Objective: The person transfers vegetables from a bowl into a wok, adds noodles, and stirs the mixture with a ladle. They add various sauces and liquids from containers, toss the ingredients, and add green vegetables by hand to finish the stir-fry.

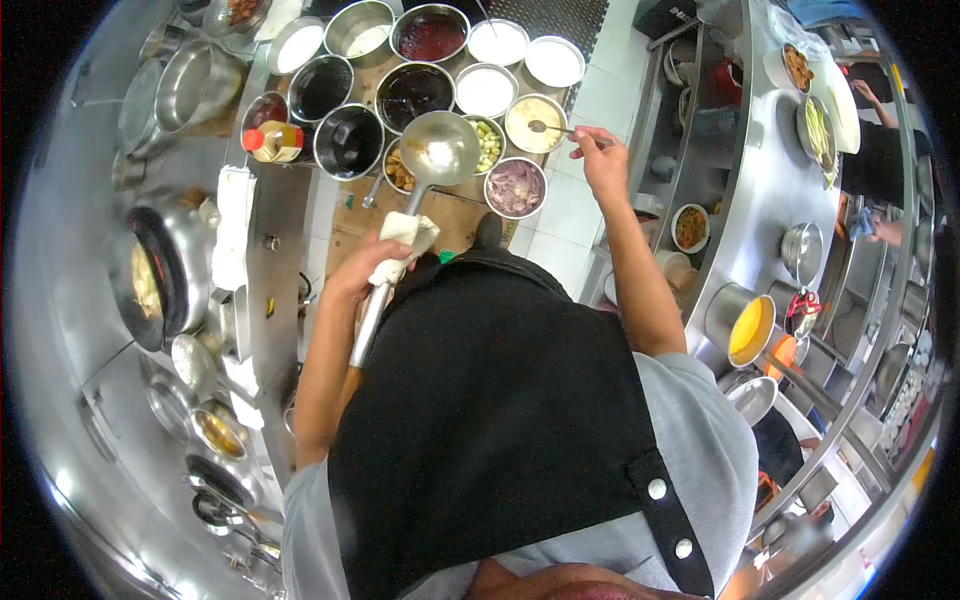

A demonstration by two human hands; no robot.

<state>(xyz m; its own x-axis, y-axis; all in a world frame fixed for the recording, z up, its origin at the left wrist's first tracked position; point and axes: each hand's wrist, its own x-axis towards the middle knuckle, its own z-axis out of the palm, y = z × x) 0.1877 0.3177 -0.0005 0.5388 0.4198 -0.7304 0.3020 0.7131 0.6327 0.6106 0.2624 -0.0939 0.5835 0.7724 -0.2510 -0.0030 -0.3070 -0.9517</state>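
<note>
At the far side, left of centre, held the ladle (pixel 440 148) in the left hand (pixel 360 266), wrapped round the cloth (pixel 401 230) on its handle. To the right, pinched the spoon (pixel 537 127) in the right hand (pixel 604 168), over or in pale yellow sauce (pixel 530 108). Could have dripped onto green pieces (pixel 490 152) through a tilted ladle. Counted one ladle, one spoon, three bowls of dark sauce (pixel 378 98), one bottle (pixel 272 142).

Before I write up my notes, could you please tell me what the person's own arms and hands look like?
The left hand and right hand are bare, without gloves. The forearms are uncovered, with no watch or bracelet visible, below short, plain grey sleeves.
</note>
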